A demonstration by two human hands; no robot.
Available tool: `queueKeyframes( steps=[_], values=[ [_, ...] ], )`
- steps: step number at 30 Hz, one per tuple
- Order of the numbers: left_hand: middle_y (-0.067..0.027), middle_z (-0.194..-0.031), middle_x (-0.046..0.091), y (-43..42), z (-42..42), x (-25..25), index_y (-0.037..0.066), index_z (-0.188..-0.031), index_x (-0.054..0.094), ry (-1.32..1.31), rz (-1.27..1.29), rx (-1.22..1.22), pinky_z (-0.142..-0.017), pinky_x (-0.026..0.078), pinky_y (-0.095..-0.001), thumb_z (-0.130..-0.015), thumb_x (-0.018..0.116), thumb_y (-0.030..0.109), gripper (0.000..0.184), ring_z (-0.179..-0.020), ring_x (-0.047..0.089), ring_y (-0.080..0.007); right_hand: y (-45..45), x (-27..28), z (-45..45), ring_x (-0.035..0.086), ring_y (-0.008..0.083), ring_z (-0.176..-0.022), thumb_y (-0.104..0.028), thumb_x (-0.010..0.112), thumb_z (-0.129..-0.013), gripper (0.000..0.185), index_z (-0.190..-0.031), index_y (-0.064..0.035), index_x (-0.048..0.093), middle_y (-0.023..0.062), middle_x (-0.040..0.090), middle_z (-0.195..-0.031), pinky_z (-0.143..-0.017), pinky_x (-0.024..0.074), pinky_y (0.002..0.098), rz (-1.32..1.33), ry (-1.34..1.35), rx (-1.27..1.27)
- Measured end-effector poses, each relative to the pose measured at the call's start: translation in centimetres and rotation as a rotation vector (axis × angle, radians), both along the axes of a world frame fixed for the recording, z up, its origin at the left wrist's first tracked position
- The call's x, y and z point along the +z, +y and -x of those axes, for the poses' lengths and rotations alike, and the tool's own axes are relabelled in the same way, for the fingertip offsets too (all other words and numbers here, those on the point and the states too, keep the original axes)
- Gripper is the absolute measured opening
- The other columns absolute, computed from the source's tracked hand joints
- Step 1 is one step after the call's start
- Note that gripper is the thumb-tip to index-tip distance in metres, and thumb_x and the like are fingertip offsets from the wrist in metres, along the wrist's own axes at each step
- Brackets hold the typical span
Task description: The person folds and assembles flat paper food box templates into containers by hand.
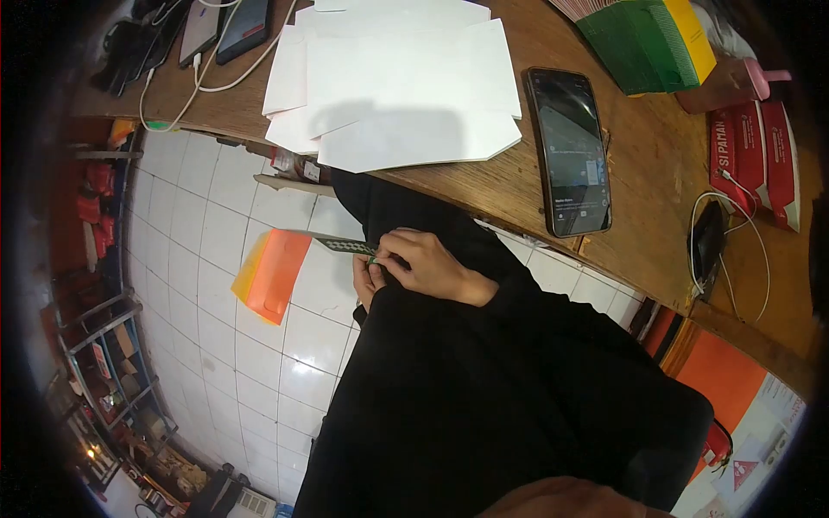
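Over my black-clothed lap, both hands are closed on a printed piece of paperboard (275, 274). It has an orange panel, a yellowish side and a dark green patterned strip running to my fingers. My right hand (425, 266) pinches the green end from above, thumb and fingertips together. Just below and left of it, my left hand (370, 281) grips the same end; the sleeve and the right hand partly cover it. The exact fold between the fingertips is too small to make out.
On the wooden table (652, 198) are a stack of white paperboard sheets (397, 78), a phone (570, 151), a green and yellow box (643, 43), red cartons (756, 160) and cables. Shelving (112, 363) stands at left on the tiled floor (203, 259).
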State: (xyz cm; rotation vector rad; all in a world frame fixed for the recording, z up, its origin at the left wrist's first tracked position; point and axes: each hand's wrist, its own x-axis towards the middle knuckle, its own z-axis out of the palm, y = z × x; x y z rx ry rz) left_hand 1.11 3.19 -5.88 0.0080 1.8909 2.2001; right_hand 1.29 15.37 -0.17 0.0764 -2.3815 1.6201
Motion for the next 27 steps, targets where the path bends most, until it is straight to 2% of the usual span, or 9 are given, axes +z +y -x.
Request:
queueKeyframes(
  steps=[4,6,7,10,15,17,20,23,27],
  values=[
    [-0.0031,-0.077,0.048,-0.6,0.1,-0.5,0.003,-0.084,0.045,0.015,0.001,0.028,-0.067,0.036,-0.02,-0.088,0.045,0.017,0.014,-0.071,0.044,-0.008,-0.1,-0.2,0.0,0.055,0.0242,-0.062,0.001,0.058,-0.069,0.009,-0.071,-0.0005,0.05,0.0097,0.054,-0.067,-0.054,0.0449,0.0294,-0.037,0.019,-0.01],
    [-0.0061,-0.086,0.054,-1.1,0.2,0.3,0.002,-0.085,0.051,-0.027,0.001,0.015,-0.073,0.04,-0.0226,-0.083,0.049,0.001,0.003,-0.08,0.05,-0.0107,0.3,0.0,0.2,0.057,0.0226,-0.061,0.001,0.058,-0.07,0.007,-0.071,-0.0003,0.051,0.0093,0.055,-0.067,-0.053,0.0453,0.0278,0.045,-0.053,-0.04],
    [-0.0094,-0.094,0.056,-1.7,0.0,-0.6,0.001,-0.088,0.054,-0.088,-0.107,0.024,-0.08,0.043,-0.0262,-0.076,0.052,-0.012,0.018,-0.09,0.052,-0.0145,0.4,0.3,0.2,0.058,0.0205,-0.06,0.001,0.058,-0.07,0.006,-0.072,0.0,0.052,0.0093,0.056,-0.067,-0.052,0.0453,0.026,0.117,-0.098,-0.033],
    [-0.01,-0.093,0.056,-1.3,-0.3,0.2,-0.001,-0.088,0.054,-0.024,-0.085,0.031,-0.082,0.042,-0.0269,-0.073,0.056,-0.011,0.019,-0.092,0.053,-0.0157,0.5,0.7,0.3,0.059,0.0189,-0.059,0.002,0.058,-0.071,0.006,-0.072,0.0001,0.052,0.0093,0.056,-0.067,-0.052,0.0452,0.0248,0.154,-0.118,-0.043],
    [-0.0094,-0.093,0.057,-2.1,0.2,-1.5,0.0,-0.083,0.056,0.028,-0.002,0.056,-0.076,0.044,-0.0251,-0.071,0.062,-0.008,0.015,-0.089,0.053,-0.0154,0.5,0.7,0.2,0.057,0.0201,-0.059,0.002,0.059,-0.069,0.008,-0.072,0.0002,0.052,0.0098,0.055,-0.067,-0.052,0.0446,0.0262,0.108,-0.11,-0.034],
    [-0.0082,-0.091,0.058,-2.2,0.4,-1.4,0.0,-0.081,0.057,-0.136,-0.156,0.055,-0.071,0.045,-0.023,-0.07,0.064,-0.004,0.014,-0.08,0.055,-0.0132,0.6,0.8,0.1,0.056,0.0211,-0.06,0.002,0.059,-0.069,0.008,-0.072,0.0001,0.051,0.01,0.055,-0.067,-0.052,0.0444,0.027,0.067,-0.083,-0.02],
    [-0.0072,-0.09,0.058,-2.2,0.6,-0.8,0.001,-0.082,0.058,-0.28,-0.169,-0.003,-0.066,0.045,-0.0215,-0.071,0.065,-0.002,0.014,-0.072,0.056,-0.0119,0.9,1.1,-0.2,0.055,0.023,-0.062,0.002,0.06,-0.068,0.01,-0.072,-0.0003,0.051,0.01,0.054,-0.067,-0.053,0.0438,0.0287,-0.026,0.007,-0.028],
    [-0.007,-0.086,0.059,-0.8,0.6,0.8,0.001,-0.081,0.058,-0.286,-0.204,0.045,-0.064,0.046,-0.0213,-0.07,0.066,-0.001,0.014,-0.071,0.056,-0.0119,1.6,1.7,-0.4,0.054,0.024,-0.063,0.002,0.06,-0.067,0.01,-0.072,-0.0007,0.052,0.0096,0.054,-0.068,-0.054,0.0438,0.0293,-0.081,0.029,0.011],
    [-0.0071,-0.082,0.059,-0.2,0.6,0.1,-0.001,-0.079,0.059,-0.237,-0.191,0.1,-0.064,0.046,-0.0216,-0.068,0.068,-0.002,0.014,-0.071,0.056,-0.0123,2.2,1.4,-0.7,0.055,0.0233,-0.063,0.003,0.061,-0.066,0.012,-0.072,-0.0005,0.052,0.0093,0.055,-0.068,-0.053,0.044,0.0291,-0.073,0.008,-0.067]
  ],
)
